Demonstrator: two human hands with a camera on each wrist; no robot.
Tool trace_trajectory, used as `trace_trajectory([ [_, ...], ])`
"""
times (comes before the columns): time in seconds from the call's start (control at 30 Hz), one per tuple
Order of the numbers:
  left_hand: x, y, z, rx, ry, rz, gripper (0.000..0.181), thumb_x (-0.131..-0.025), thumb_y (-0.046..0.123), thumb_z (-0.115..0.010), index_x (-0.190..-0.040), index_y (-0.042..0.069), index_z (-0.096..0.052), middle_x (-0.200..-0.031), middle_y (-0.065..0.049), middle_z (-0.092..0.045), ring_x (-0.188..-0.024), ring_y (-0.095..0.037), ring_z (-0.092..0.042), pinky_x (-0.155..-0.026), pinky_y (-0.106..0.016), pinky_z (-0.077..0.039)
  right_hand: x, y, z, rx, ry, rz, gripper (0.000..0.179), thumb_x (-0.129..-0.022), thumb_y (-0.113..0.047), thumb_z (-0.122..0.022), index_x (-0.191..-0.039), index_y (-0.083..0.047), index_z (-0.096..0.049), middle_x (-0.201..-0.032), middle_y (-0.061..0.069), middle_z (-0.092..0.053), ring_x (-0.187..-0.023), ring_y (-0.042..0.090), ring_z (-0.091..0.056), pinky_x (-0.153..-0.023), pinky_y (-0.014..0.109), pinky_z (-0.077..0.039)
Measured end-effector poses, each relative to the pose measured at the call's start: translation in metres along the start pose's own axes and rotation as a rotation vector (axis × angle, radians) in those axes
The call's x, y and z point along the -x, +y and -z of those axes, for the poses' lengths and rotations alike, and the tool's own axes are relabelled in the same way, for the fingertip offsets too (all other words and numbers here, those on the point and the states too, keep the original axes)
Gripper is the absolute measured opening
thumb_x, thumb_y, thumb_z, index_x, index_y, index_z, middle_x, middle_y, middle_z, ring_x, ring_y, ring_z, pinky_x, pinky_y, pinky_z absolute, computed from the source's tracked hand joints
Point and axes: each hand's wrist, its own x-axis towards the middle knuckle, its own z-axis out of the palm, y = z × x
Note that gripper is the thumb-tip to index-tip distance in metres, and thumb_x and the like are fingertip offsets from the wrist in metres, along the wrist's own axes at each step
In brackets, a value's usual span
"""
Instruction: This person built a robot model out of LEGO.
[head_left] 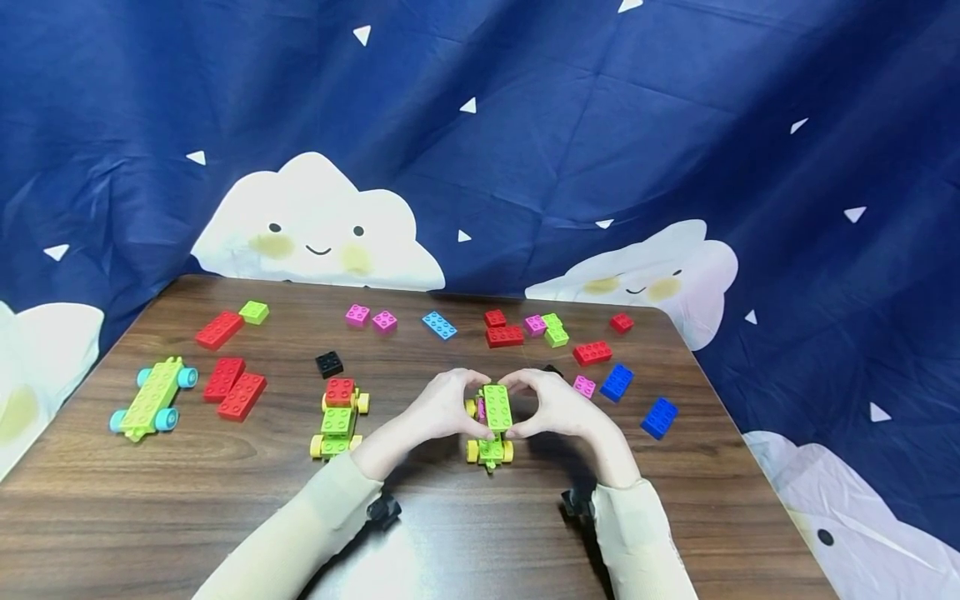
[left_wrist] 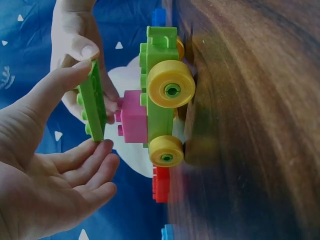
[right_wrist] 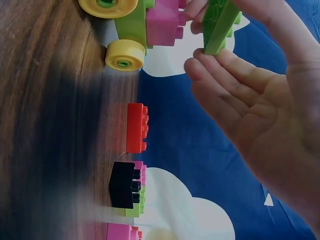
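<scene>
Both hands (head_left: 446,404) (head_left: 553,402) pinching green plate (head_left: 498,408), pink brick (left_wrist: 134,117) mostly hidden from above

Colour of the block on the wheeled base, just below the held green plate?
The block is pink; clearest in the left wrist view.

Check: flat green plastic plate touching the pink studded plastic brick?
Apart. Left wrist view shows a clear gap between the green plate and the studded pink brick.

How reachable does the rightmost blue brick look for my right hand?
Probably yes: only bare table seems to lie between your right hand and that blue brick, though the hand would first have to let go of the green plate.
</scene>
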Motion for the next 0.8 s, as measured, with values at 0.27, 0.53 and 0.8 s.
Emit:
trace_trajectory([
  [0.27,0.0016,0.0011,-0.001,-0.021,-0.026,-0.005,0.069,-0.061,0.028,-0.093,-0.119,0.004,-0.066,-0.116,-0.014,-0.068,-0.111,-0.031,-0.062,-0.096,-0.046,-0.048,-0.0008,0.0018,-0.0011,0.027,-0.03,-0.009,0.064,-0.067,-0.027,-0.086,-0.12,-0.003,-0.061,-0.114,0.009,-0.067,-0.109,0.026,-0.062,-0.098,0.047,-0.049],
  [0.53,0.0026,0.0001,-0.0022,-0.058,-0.022,-0.011,0.067,-0.06,0.03,-0.093,-0.116,0.004,-0.068,-0.112,-0.011,-0.069,-0.108,-0.028,-0.063,-0.095,-0.044,-0.049,-0.0027,-0.0009,-0.0032,0.044,-0.058,-0.021,0.061,-0.068,-0.026,-0.086,-0.119,-0.003,-0.062,-0.113,0.008,-0.068,-0.109,0.025,-0.062,-0.098,0.046,-0.049],
  [0.8,0.0028,-0.0015,-0.0033,-0.086,-0.017,-0.017,0.066,-0.058,0.028,-0.094,-0.114,0.004,-0.069,-0.11,-0.01,-0.07,-0.107,-0.027,-0.064,-0.095,-0.042,-0.05,-0.0035,-0.0024,-0.0056,0.055,-0.058,-0.01,0.061,-0.067,-0.023,-0.087,-0.118,-0.001,-0.063,-0.112,0.009,-0.069,-0.107,0.027,-0.064,-0.097,0.047,-0.05],
])
